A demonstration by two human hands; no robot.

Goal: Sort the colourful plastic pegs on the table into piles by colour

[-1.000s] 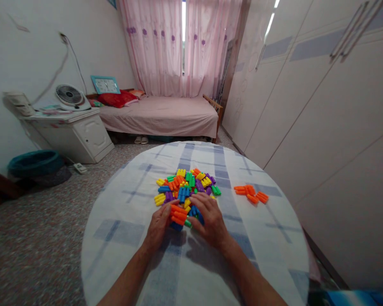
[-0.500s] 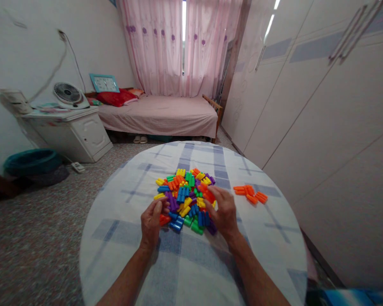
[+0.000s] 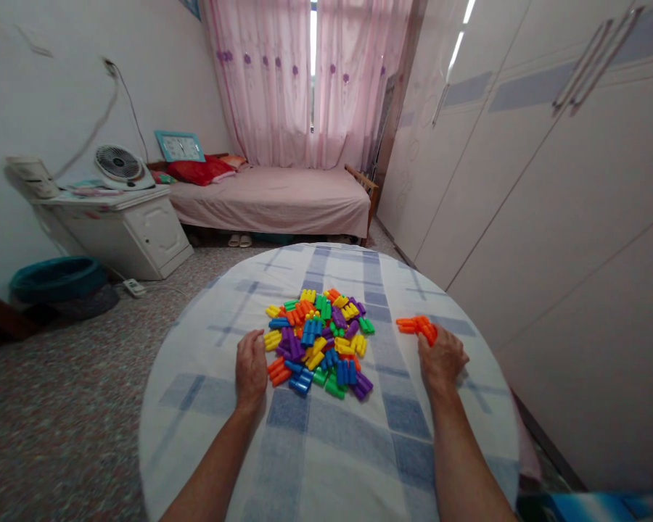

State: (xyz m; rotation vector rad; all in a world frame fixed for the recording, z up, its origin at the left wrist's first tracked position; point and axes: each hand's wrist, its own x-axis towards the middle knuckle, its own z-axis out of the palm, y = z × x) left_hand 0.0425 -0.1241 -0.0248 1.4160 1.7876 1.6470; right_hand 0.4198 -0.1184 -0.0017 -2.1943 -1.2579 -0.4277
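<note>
A heap of plastic building blocks (image 3: 312,333) in yellow, blue, green, purple and orange lies mid-table, each made of joined tubes. My left hand (image 3: 251,368) rests at the heap's left edge, loosely curved, with no block visible in it. Nearest to it are a yellow block (image 3: 273,340) and an orange block (image 3: 278,371). Over on the right, my right hand (image 3: 442,355) is at a small orange group, its fingers closed on an orange block (image 3: 427,331). Another orange block (image 3: 406,325) lies just left of those fingers. The hand hides part of the group.
The round table wears a blue-and-white checked cloth (image 3: 207,428). Beyond it stands a bed (image 3: 283,192) with a pink cover. A white cabinet (image 3: 155,235) carries a fan (image 3: 120,165), and a teal-lined bin (image 3: 59,279) stands below. Wardrobe doors (image 3: 522,217) line the right side.
My right hand has moved right, from the heap to the orange group, and an orange block has left the heap's right side. My left hand has shifted slightly left and turned.
</note>
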